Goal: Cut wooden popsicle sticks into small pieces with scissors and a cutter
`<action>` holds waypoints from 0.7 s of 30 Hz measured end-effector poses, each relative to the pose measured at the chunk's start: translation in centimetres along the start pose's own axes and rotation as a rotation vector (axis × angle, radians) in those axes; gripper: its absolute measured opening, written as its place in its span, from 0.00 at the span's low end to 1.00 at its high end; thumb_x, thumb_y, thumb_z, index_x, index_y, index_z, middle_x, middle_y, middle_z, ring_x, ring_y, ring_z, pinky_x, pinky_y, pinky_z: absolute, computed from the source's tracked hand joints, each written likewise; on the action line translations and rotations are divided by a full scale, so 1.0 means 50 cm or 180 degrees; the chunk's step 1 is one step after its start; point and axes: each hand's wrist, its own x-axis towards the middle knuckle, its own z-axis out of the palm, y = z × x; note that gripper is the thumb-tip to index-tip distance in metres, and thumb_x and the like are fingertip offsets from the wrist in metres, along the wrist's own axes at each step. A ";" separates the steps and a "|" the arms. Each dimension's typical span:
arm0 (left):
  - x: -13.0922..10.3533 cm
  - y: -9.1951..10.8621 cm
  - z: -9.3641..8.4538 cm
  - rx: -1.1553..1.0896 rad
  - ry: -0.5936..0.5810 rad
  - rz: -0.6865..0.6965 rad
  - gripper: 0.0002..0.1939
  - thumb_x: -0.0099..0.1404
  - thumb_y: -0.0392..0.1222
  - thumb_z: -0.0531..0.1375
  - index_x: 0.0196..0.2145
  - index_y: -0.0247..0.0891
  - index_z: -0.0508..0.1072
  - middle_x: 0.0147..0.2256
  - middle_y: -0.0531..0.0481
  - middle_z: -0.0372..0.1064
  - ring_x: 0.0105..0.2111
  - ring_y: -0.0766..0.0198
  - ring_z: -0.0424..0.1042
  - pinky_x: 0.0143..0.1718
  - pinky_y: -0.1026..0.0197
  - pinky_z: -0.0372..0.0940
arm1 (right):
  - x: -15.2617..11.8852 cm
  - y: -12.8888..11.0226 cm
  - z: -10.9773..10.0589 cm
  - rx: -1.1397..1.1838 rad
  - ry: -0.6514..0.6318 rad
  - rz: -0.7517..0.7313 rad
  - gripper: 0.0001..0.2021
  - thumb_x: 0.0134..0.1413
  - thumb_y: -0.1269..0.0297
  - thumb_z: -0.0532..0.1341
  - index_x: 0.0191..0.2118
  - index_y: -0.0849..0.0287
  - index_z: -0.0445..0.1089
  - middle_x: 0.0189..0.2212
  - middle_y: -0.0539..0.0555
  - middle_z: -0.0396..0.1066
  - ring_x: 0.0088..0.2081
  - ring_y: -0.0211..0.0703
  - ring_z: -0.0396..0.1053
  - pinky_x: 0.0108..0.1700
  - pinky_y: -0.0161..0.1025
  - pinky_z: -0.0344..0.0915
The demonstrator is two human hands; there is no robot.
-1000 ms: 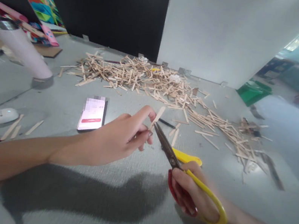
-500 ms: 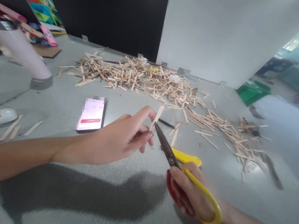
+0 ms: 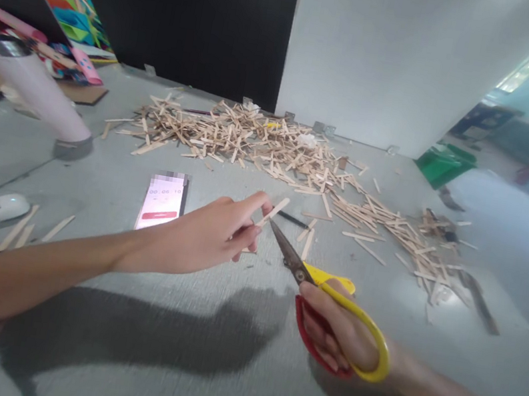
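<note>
Between the thumb and fingers of my left hand (image 3: pixel 222 235) is a short flat popsicle stick (image 3: pixel 277 208), tilted up to the right. My right hand (image 3: pixel 334 325) is closed through the handles of a pair of scissors (image 3: pixel 300 273), one loop yellow and the other red. The dark blades point up and left, and their tip is close to the stick; I cannot tell whether it touches. Partly behind the scissors lies a yellow utility knife (image 3: pixel 344 283). A dark pen-like rod (image 3: pixel 294 219) and a few loose sticks lie just beyond my hands.
A wide heap of popsicle sticks (image 3: pixel 235 132) spreads along the back and right of the table. A lit phone (image 3: pixel 162 201) lies beyond my left forearm. On the left are a white mouse (image 3: pixel 3 206) and a pale bottle (image 3: pixel 39 89). A green bin (image 3: pixel 445 166) stands behind at right.
The stick has tipped over to the right and sits lower in my left hand. Both hands have shifted slightly; the scissors moved a little up and left.
</note>
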 end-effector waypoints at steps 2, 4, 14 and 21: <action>0.003 -0.001 -0.004 -0.0065 -0.0039 -0.0006 0.08 0.84 0.49 0.50 0.54 0.46 0.60 0.37 0.51 0.81 0.28 0.63 0.79 0.28 0.63 0.66 | 0.003 0.003 -0.002 0.0022 0.0068 0.0129 0.40 0.70 0.28 0.55 0.14 0.54 0.57 0.07 0.46 0.51 0.09 0.33 0.51 0.11 0.32 0.47; 0.003 0.003 -0.008 -0.0156 -0.0066 -0.0022 0.07 0.83 0.48 0.51 0.53 0.46 0.60 0.36 0.51 0.81 0.28 0.62 0.79 0.28 0.63 0.66 | 0.005 0.004 -0.004 0.0039 0.0088 0.0145 0.40 0.69 0.27 0.55 0.15 0.54 0.58 0.07 0.46 0.52 0.09 0.33 0.52 0.11 0.31 0.48; -0.003 0.025 -0.028 -0.0592 -0.0075 -0.0170 0.09 0.81 0.50 0.54 0.52 0.44 0.65 0.33 0.50 0.81 0.24 0.61 0.77 0.28 0.60 0.67 | 0.005 0.000 -0.011 -0.0031 -0.0249 -0.0590 0.36 0.70 0.29 0.54 0.20 0.54 0.66 0.12 0.48 0.60 0.16 0.39 0.60 0.21 0.36 0.61; -0.010 0.031 -0.038 -0.0503 0.0140 -0.0139 0.10 0.81 0.48 0.55 0.53 0.44 0.71 0.28 0.55 0.75 0.23 0.64 0.68 0.26 0.62 0.63 | -0.007 -0.010 -0.009 -0.0101 -0.0247 -0.0483 0.35 0.68 0.28 0.57 0.22 0.55 0.66 0.13 0.47 0.61 0.15 0.37 0.59 0.20 0.35 0.60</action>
